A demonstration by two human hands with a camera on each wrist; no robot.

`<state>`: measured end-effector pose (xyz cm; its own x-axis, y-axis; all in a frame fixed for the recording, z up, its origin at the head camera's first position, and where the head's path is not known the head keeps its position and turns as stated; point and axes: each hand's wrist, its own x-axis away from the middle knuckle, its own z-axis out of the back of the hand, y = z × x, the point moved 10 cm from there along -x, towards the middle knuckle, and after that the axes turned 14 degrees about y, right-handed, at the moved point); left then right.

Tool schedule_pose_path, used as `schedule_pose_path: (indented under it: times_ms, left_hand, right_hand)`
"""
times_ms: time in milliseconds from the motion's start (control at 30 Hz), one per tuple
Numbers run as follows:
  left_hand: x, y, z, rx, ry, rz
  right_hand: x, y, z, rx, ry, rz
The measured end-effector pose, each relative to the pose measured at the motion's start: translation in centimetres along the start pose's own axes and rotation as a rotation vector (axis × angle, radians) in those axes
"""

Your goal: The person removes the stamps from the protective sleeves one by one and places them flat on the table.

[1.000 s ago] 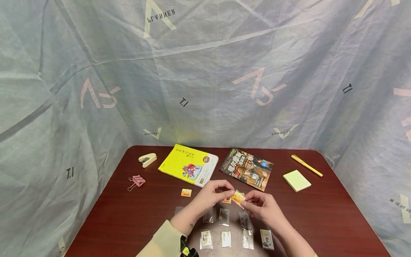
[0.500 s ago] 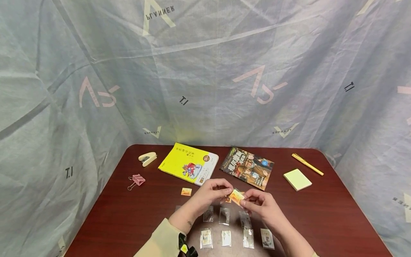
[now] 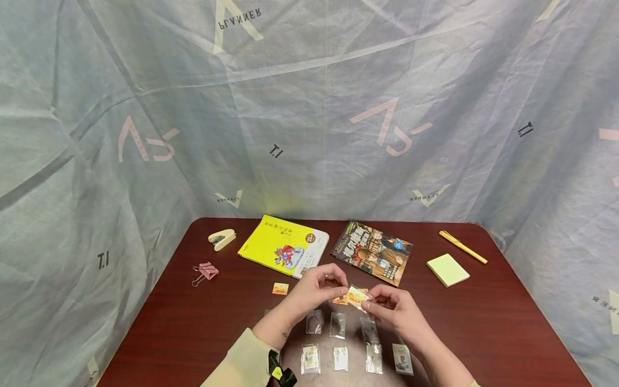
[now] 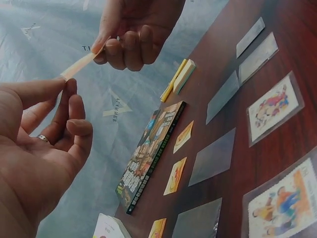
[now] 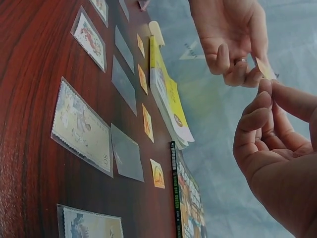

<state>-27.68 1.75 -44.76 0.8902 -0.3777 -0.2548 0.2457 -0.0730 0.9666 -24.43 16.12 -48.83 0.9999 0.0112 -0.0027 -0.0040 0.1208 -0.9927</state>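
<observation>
In the head view, both hands hold a small orange-and-yellow postage stamp above the table, with a bit of clear film showing at its edge. My left hand pinches its left side between thumb and finger. Opposite it, the thumb and fingertips of my right hand grip the right side. The left wrist view shows the stamp almost edge-on, stretched between the two pinches. Below the hands lie clear sleeves in a row, and nearer the body several sleeves with stamps inside. One loose orange stamp lies farther left.
A yellow book and a dark comic-style book lie at the back. On the left are a cream stapler and a pink binder clip. A sticky-note pad and a yellow pen lie right. Grey cloth surrounds the table.
My left hand has shifted slightly up and left while still pinching the stamp. The held stamp has turned a little, and more of the orange stamps behind it shows. My right hand has barely moved.
</observation>
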Motion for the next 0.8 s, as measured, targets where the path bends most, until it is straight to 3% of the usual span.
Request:
schedule_pose_path:
  times_ms: [167, 367, 633, 800]
  left_hand:
    - [0.2, 1.0, -0.2, -0.055, -0.012, -0.005]
    - [0.2, 1.5, -0.2, -0.04, 0.007, -0.04]
    - [0.2, 1.3, -0.1, -0.077, 0.035, -0.034]
    - [0.2, 1.1, -0.2, -0.066, 0.03, -0.038]
  right_hand:
    - [0.0, 0.0, 0.2, 0.012, 0.023, 0.0]
    - [0.0, -0.3, 0.1, 0.013, 0.013, 0.038]
    - [0.0, 0.0, 0.4, 0.051, 0.038, 0.028]
    - [0.1, -0.4, 0.4, 0.05, 0.033, 0.078]
